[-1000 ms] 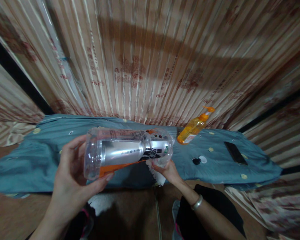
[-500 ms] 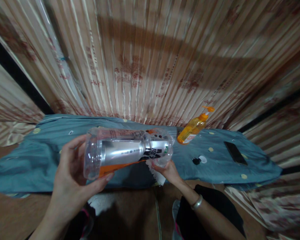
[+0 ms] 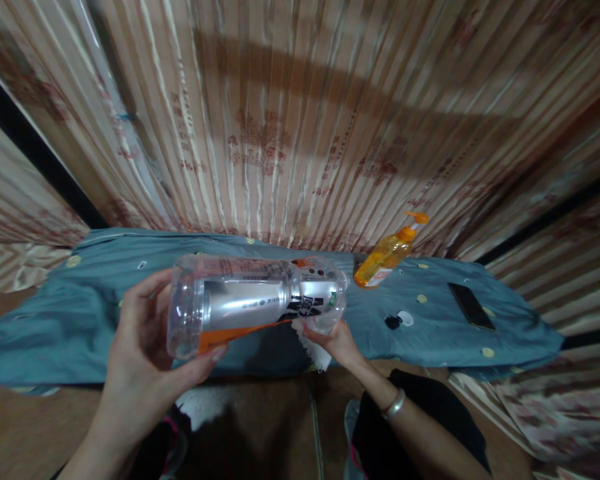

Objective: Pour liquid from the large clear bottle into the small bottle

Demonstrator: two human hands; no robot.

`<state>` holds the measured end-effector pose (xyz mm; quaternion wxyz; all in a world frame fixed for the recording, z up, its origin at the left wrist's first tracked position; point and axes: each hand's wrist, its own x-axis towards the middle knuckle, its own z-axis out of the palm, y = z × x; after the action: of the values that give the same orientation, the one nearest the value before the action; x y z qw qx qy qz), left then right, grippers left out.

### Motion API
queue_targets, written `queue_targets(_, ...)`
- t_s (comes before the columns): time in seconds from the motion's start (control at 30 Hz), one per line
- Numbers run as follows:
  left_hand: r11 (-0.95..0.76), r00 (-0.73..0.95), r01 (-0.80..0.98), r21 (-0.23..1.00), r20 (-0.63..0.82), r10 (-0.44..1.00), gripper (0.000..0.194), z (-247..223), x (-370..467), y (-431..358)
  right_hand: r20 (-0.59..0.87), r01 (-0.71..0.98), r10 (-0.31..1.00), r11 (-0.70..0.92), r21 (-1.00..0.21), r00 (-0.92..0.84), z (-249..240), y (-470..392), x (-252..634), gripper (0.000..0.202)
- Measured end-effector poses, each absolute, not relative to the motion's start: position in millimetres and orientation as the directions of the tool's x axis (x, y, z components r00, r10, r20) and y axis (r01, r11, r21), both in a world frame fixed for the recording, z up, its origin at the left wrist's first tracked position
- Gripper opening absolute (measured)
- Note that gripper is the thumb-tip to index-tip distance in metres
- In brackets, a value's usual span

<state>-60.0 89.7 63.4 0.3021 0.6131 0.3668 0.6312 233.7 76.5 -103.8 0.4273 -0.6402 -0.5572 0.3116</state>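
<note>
A clear plastic bottle [image 3: 250, 300] with a silver, orange and black label lies sideways in the air between my hands, above the teal cloth. My left hand [image 3: 147, 347] is wrapped round its wide base at the left, thumb along the lower side. At the other end, my right hand [image 3: 337, 340] grips the narrower end of the bottle from below; its fingers are partly hidden behind the plastic. A white cloth or tissue [image 3: 317, 350] with a ragged edge hangs at my right hand, and I cannot tell how it is held.
The teal cloth surface [image 3: 95, 300] runs across the view. On it are an orange pump bottle [image 3: 384, 259], tilted in view, a black phone [image 3: 471, 307] at the right, and small black and white round shapes [image 3: 399, 321]. Behind hangs a striped curtain [image 3: 290, 133].
</note>
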Motion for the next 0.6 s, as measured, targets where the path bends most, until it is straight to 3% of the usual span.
queue_targets(0.6,-0.574,-0.020,0.047,0.817,0.576,0.817,0.079,62.0,-59.8,89.4,0.061,0.455,0.985,-0.019,-0.890,0.162,-104.3,76.9,234.9,0.022)
